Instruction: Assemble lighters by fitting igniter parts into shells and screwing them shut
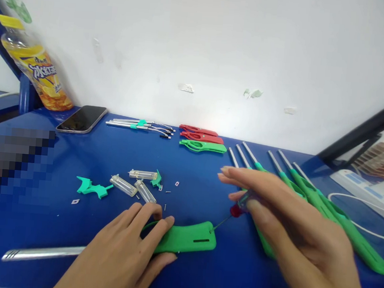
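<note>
My left hand (127, 250) grips a green plastic lighter handle (187, 238) lying on the blue table (111, 155), its metal tube (42, 253) sticking out to the left. My right hand (291, 231) pinches a small screwdriver with a red collar (236, 210); its thin tip touches the handle's right end. Loose parts lie just beyond my left hand: three clear fuel tanks (134, 184), a teal trigger piece (90, 186) and tiny screws (177, 183).
Several finished green long-nose lighters (323, 207) lie in a row at the right. Red and green handle shells (200, 140) and metal tubes with wires (140, 125) lie near the wall. A phone (82, 119), a yellow drink bottle (35, 65) and a power strip (368, 191) stand around.
</note>
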`<state>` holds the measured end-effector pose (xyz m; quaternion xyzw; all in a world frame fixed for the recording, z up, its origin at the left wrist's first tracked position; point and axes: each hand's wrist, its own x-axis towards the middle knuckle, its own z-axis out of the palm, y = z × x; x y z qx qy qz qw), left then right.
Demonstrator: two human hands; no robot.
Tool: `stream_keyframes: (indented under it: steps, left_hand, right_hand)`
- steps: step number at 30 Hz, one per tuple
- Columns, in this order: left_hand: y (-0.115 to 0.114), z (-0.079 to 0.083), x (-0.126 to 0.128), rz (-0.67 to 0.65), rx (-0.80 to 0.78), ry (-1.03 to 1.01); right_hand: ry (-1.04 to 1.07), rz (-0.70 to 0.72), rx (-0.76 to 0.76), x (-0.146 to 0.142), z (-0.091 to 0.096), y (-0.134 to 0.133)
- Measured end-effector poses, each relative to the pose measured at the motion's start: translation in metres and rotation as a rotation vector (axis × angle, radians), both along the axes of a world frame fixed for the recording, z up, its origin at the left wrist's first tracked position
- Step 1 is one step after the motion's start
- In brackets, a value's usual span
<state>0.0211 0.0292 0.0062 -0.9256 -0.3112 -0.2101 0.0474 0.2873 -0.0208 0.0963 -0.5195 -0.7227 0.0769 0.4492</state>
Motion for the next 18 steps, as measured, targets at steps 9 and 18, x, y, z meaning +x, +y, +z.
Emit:
stream_keyframes:
  steps: [9,18]
  left_hand:
    - [-0.005,0.011,0.002,0.031,-0.08,0.042]
    - [-0.005,0.005,0.001,0.041,-0.081,0.049]
  right_hand:
    - [0.068,0.025,0.013,-0.003,0.004,-0.001]
    - [0.063,-0.043,-0.028,-0.001,0.004,-0.001]
